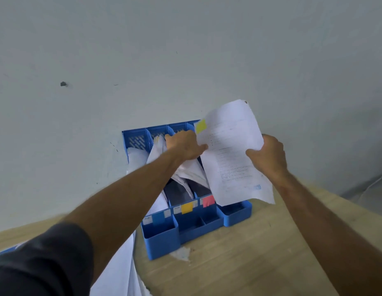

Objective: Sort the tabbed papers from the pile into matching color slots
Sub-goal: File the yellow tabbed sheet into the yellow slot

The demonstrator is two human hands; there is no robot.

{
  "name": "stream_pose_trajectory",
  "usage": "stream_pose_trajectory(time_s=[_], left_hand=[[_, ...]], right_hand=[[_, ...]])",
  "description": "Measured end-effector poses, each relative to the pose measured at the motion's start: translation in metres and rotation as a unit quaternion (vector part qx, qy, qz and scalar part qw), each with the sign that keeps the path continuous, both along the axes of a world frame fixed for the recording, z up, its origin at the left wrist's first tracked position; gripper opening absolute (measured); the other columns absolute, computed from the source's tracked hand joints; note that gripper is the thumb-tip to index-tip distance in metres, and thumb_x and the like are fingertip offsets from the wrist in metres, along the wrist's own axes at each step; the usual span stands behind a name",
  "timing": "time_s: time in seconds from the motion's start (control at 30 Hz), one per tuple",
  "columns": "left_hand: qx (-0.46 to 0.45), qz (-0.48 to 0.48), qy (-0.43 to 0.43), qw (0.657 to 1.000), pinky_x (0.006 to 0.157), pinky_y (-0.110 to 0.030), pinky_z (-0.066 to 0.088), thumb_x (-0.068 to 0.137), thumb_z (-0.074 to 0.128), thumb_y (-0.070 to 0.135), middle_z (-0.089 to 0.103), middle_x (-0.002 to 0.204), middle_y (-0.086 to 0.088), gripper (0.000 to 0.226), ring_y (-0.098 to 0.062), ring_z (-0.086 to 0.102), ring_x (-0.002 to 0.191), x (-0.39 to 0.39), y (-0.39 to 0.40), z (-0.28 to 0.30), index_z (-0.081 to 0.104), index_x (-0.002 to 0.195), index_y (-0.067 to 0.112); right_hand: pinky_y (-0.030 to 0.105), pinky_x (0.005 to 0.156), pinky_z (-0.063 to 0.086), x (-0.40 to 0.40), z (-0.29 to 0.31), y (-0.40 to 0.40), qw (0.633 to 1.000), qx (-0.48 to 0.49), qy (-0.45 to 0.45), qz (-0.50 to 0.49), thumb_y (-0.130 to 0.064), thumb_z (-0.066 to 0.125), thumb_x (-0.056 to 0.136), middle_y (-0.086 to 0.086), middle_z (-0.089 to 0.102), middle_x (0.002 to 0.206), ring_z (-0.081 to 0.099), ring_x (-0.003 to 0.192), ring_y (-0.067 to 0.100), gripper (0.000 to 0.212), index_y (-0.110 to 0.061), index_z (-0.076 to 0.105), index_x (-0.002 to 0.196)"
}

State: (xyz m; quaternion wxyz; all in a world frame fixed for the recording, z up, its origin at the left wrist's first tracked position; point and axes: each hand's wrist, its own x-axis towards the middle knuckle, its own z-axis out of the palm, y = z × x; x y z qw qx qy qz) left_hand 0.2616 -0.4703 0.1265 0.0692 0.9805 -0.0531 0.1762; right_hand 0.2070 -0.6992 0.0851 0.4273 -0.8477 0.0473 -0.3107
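Held paper: one white printed sheet point(233, 154) with lines of faint text and a small blue mark near its lower edge; it is slightly curled and held up in front of the right end of the organizer.
Tab: one yellow sticky tab point(201, 126) at the sheet's upper left edge.
Right hand point(269, 155): grips the sheet's right edge, thumb on the front face, fingers curled behind it.
Left hand point(182, 145): reaches into the organizer, fingers bent over the tops of the filed papers point(190, 169); thumb touches the held sheet's left edge.
Organizer point(185, 229): one blue plastic desk file rack standing on the table against the wall, with four upright slots visible at the back and low open compartments at the front.
Slot labels: three colour markers counted on the front dividers, blue point(158, 217), yellow point(187, 208), red point(208, 200).
Pile: white sheets point(119, 272) at the lower left, partly hidden under the left arm; number cannot be told.
Table point(250, 253): light wood.
Wall point(185, 50): pale grey.
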Motion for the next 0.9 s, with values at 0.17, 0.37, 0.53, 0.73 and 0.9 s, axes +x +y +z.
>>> stream_pose_trajectory(time_s=[0.17,0.37,0.53,0.73,0.9], left_hand=[[-0.061,-0.075,0.046,0.994,0.115,-0.064,0.017,0.096,0.053,0.059,0.069,0.073,0.002,0.055,-0.016,0.064,0.087,0.007,-0.026,-0.008,0.073,0.078,0.011],[-0.009,-0.151,0.114,0.982,0.119,-0.050,0.031,0.090,0.058,0.062,0.051,0.152,0.000,0.077,-0.026,0.045,0.141,0.011,-0.038,-0.007,0.035,0.157,0.033],[0.031,-0.133,0.114,0.984,0.121,-0.060,0.023,0.091,0.057,0.067,0.034,0.164,-0.002,0.094,-0.032,0.031,0.151,0.012,-0.036,0.000,0.004,0.163,0.036],[-0.082,-0.113,0.085,0.986,0.117,-0.071,0.013,0.087,0.051,0.079,0.069,0.123,0.003,0.105,-0.031,0.049,0.137,0.018,-0.021,0.018,-0.015,0.160,0.039],[-0.223,-0.171,0.053,0.958,0.097,-0.035,0.042,0.090,0.072,0.053,0.067,0.132,-0.004,0.114,-0.024,0.061,0.120,0.015,-0.014,0.035,-0.013,0.162,0.029]], right_hand=[[0.027,0.052,0.036,-0.008,0.009,0.004,0.985,-0.121,-0.101,-0.072,-0.017,0.064,0.083,0.003,0.061,0.072,0.055,0.059,0.027,0.019,-0.014,0.048,0.073],[0.030,0.055,0.043,-0.007,0.008,0.014,0.987,-0.107,-0.117,-0.012,-0.024,0.064,0.089,0.000,0.062,0.072,0.058,0.064,0.026,0.012,-0.014,0.060,0.084],[0.028,0.068,0.053,0.000,0.007,0.022,0.990,-0.029,-0.129,0.051,-0.025,0.068,0.091,-0.001,0.073,0.086,0.069,0.077,0.015,0.011,-0.016,0.070,0.097],[0.014,0.058,0.041,0.013,0.004,0.041,0.976,-0.029,-0.207,0.064,-0.016,0.062,0.098,-0.006,0.064,0.079,0.056,0.066,0.009,0.014,-0.005,0.067,0.105],[0.033,0.058,0.042,0.024,-0.018,0.055,0.973,-0.092,-0.202,0.061,-0.021,0.052,0.106,0.005,0.067,0.082,0.058,0.066,0.022,0.022,-0.005,0.060,0.119]])
